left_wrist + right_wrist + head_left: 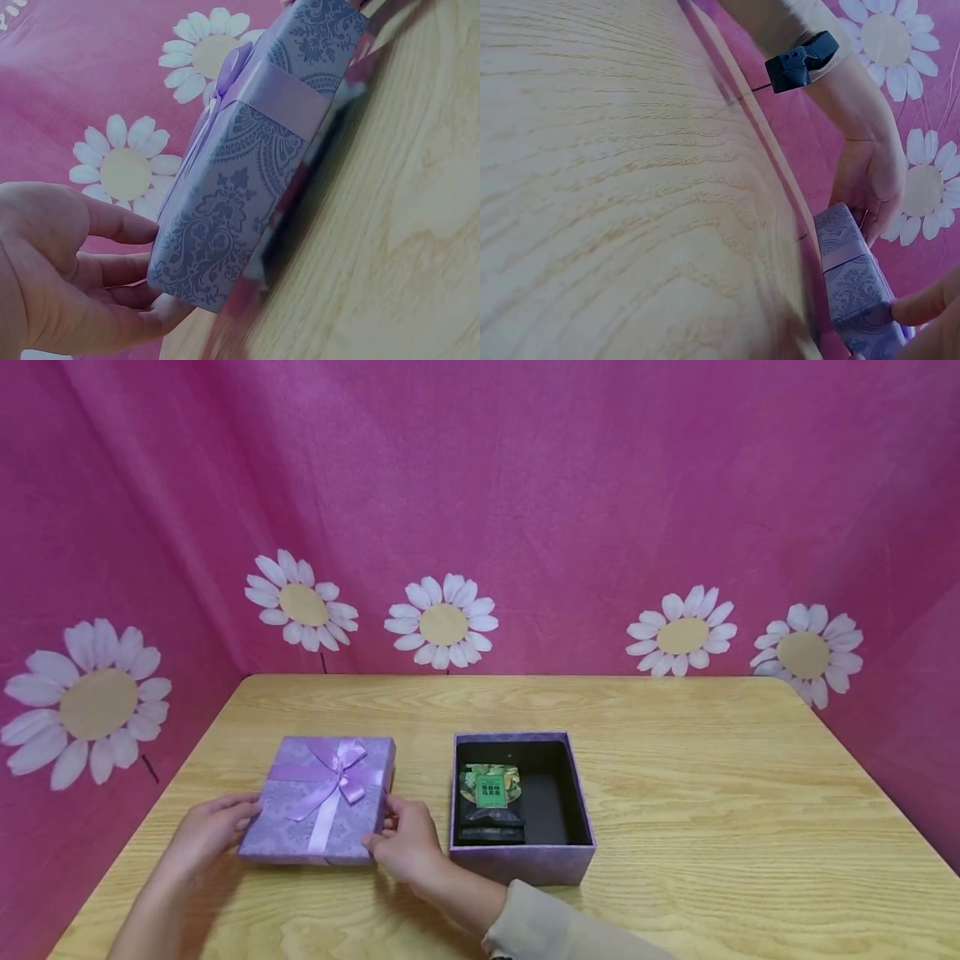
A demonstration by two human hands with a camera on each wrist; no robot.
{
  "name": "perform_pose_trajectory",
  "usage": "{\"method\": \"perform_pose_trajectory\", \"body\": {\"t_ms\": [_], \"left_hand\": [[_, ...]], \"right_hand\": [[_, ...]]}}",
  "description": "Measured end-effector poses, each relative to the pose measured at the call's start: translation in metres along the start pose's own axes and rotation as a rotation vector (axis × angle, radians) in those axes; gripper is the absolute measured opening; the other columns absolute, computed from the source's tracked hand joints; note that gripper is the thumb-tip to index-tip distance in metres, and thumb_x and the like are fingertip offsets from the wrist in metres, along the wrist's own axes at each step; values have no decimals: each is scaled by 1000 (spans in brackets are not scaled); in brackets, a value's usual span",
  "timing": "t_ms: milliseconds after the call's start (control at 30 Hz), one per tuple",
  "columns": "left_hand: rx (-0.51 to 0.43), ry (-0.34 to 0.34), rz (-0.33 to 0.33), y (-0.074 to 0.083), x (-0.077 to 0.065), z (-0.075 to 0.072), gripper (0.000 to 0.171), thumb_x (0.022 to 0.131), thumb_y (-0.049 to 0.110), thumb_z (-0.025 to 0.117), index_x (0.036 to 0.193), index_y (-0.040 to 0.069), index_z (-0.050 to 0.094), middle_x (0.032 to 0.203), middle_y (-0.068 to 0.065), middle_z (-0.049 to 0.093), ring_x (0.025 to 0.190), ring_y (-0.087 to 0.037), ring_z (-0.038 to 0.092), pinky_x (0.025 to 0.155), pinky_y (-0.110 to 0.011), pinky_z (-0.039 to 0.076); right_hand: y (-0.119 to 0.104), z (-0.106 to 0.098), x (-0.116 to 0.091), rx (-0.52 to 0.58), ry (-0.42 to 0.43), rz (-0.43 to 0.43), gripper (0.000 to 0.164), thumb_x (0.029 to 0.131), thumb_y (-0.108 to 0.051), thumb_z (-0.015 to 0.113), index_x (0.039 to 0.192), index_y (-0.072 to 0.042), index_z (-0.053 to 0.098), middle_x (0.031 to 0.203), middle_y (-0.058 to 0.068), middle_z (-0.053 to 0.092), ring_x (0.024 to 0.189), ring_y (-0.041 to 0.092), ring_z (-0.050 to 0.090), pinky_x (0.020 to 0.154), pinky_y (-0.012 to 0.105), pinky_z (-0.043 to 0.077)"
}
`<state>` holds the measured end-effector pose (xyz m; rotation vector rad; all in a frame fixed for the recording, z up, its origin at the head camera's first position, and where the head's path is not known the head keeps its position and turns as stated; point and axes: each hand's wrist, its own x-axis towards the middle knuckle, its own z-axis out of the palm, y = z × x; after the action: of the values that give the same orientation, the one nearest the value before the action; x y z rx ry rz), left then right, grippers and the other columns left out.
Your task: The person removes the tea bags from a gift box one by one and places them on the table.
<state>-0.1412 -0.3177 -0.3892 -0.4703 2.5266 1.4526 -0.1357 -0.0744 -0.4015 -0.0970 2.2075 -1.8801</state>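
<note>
A purple patterned gift box lid (pixel 277 814) with a satin ribbon and bow is held at the left of the table, ribbon side up. My left hand (pixel 206 835) grips its left edge, thumb below and fingers at the side in the left wrist view (pixel 67 277). On the opposite side, my right hand (pixel 411 843) pinches the lid's right edge near the front corner. To the right stands the matching box base (pixel 517 864), uncovered, with a dark inside. Dark packets with a green label (pixel 492 789) lie in its left part, one overlapping another.
The light wood table (pixel 712 810) extends right of the box base and behind both pieces. A pink curtain (pixel 555 510) with white daisies hangs along the back and sides. In the right wrist view, a black device (pixel 802 64) sits on the left wrist.
</note>
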Motion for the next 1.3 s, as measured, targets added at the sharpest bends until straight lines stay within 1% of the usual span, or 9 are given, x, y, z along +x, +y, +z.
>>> {"method": "perform_pose_trajectory", "body": {"t_ms": [200, 333, 467, 600, 733, 867, 967, 1100, 1300], "left_hand": [[90, 46, 20, 2, 1, 7, 49, 97, 16, 46, 131, -20, 43, 116, -31, 63, 80, 0, 58, 67, -14, 50], [182, 76, 40, 3, -1, 11, 46, 96, 17, 47, 126, -18, 50, 116, -33, 61, 89, -20, 65, 68, -20, 50], [272, 100, 50, 4, -2, 14, 44, 95, 20, 47, 124, -14, 55, 122, -34, 58, 105, -40, 61, 84, -39, 53], [353, 105, 50, 3, 0, 15, 44, 95, 21, 47, 123, -11, 56, 128, -33, 54, 121, -50, 48, 98, -57, 43], [404, 107, 60, 2, 1, 15, 43, 93, 21, 49, 122, -10, 57, 127, -34, 54, 121, -52, 47, 97, -58, 43], [403, 114, 79, 3, 2, 16, 42, 93, 20, 50, 121, -9, 59, 126, -33, 55, 120, -52, 49, 96, -57, 44], [403, 121, 95, 5, 1, 17, 43, 93, 21, 51, 120, -10, 59, 125, -33, 56, 119, -51, 50, 96, -57, 44], [433, 149, 128, 9, -3, 17, 46, 92, 22, 54, 121, -13, 56, 120, -34, 59, 114, -50, 53, 94, -55, 46], [424, 204, 212, 25, -11, 21, 45, 91, 19, 55, 121, -14, 54, 109, -29, 65, 101, -42, 62, 84, -45, 50]], "right_hand": [[4, 0, 2, -6, 7, 46, 60, 73, 12, 70, 130, 11, 51, 92, 11, 66, 81, 11, 64, 72, 22, 58], [6, 0, 3, -25, 12, 67, 62, 74, 10, 71, 132, 10, 50, 94, 10, 67, 85, 11, 64, 74, 22, 58], [8, 0, 3, -30, 4, 71, 62, 74, 10, 70, 132, 11, 49, 98, 11, 67, 90, 14, 66, 78, 23, 59], [9, 0, 3, -30, -3, 68, 63, 74, 10, 70, 133, 11, 48, 100, 12, 67, 94, 16, 67, 80, 24, 59], [10, 1, 4, -35, -14, 63, 65, 72, 11, 71, 133, 11, 47, 100, 13, 69, 94, 16, 69, 80, 23, 59], [10, 0, 4, -52, -24, 53, 66, 72, 11, 72, 133, 11, 48, 98, 12, 70, 93, 15, 69, 79, 23, 59], [8, -3, 2, -86, -9, 36, 62, 73, 4, 75, 131, 9, 51, 99, 9, 67, 91, 13, 63, 76, 21, 56], [1, -7, -5, -107, 12, -2, 56, 77, -9, 76, 127, 6, 55, 106, 12, 59, 91, 16, 55, 74, 22, 51], [-18, -17, -18, -90, -81, -57, 52, 80, -14, 73, 127, 1, 55, 118, 16, 59, 98, 21, 57, 77, 23, 53]]}}
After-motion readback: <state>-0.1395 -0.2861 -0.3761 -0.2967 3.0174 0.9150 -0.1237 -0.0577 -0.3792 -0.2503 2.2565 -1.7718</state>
